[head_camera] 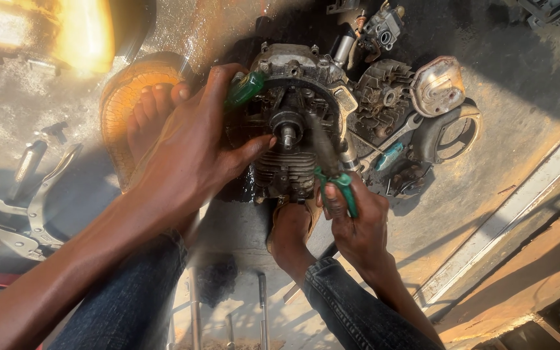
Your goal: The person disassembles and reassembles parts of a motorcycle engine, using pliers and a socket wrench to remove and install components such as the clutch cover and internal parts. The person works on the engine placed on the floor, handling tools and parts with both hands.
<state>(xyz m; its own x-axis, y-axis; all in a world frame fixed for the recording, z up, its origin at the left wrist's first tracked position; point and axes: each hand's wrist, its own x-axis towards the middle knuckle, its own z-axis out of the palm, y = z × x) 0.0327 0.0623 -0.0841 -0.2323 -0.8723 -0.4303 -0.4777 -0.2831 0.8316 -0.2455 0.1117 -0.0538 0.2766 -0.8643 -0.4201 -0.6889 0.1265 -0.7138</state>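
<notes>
While braced between two bare feet on the oily floor, small engine block at centre, crank end up. Left hand wrapped over block's left side, thumb by the shaft, green-handled tool tucked under the fingers. Right hand near, clenched round green-handled brush, bristles blurred against the block. Right of block: finned cylinder head, domed metal cover, spanner. Far left: locking pliers.
</notes>
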